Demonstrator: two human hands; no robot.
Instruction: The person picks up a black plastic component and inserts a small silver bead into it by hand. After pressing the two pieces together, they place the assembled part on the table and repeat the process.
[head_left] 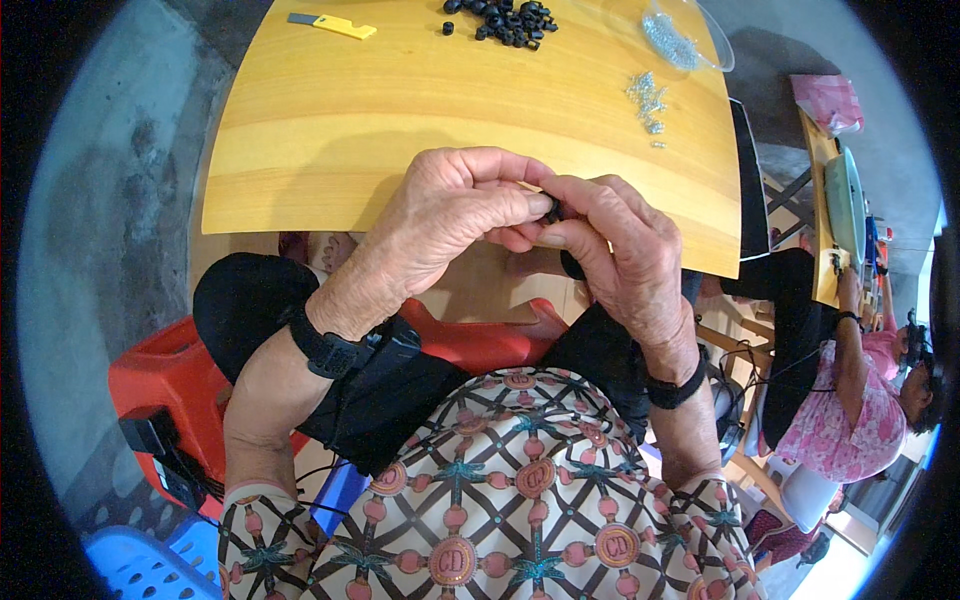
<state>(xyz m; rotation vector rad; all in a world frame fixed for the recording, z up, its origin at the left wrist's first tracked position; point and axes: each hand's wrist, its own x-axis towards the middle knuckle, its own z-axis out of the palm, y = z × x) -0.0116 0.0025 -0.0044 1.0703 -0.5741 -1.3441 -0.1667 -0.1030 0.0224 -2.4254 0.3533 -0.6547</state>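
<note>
Over the near edge of a yellow wooden table (330, 150), my two hands meet fingertip to fingertip. Between them is a small black part (552, 208), mostly hidden by the fingers. My left hand (455, 210) pinches it from one side with thumb and forefinger. From the other side my right hand (620, 230) grips it, thumb below and forefinger above. A heap of similar small black parts (510, 22) lies at the table's far edge. Small shiny metal pieces (648, 98), perhaps screws, are scattered to the right of it.
A clear dish (722, 45) at the far right holds more metal pieces. The yellow-handled blade tool (345, 26) lies far left. Below are a red plastic stool (150, 375) and a blue basket (140, 565). On the right, a person in pink (840, 420) sits by another table with a green basin (845, 205).
</note>
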